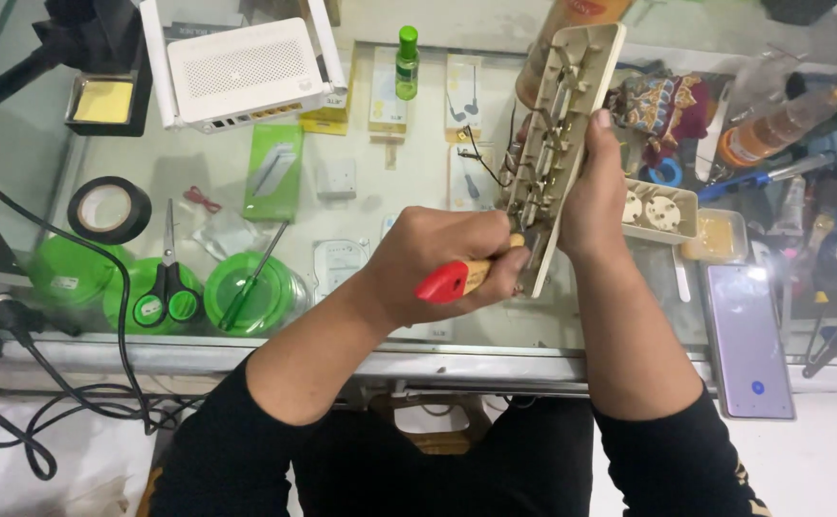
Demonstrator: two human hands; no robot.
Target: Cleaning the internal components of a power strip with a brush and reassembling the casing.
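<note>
My right hand point(592, 196) grips a beige power strip half point(562, 144), open side toward me, with metal contact strips showing inside. It is held tilted above the glass counter point(361, 206). My left hand point(442, 258) is closed around a screwdriver with a red and yellow handle point(449, 280); its tip is at the lower end of the strip, hidden behind my fingers. The strip's other beige half point(662, 211), with round sockets, lies on the counter just right of my right hand.
A white router point(244, 69) stands at the back left. A black tape roll point(109, 209), green-handled scissors point(168, 287) on green lids and black cables point(45, 412) are at left. A phone point(747, 340) and tools lie at right. A small green bottle point(407, 62) stands at the back.
</note>
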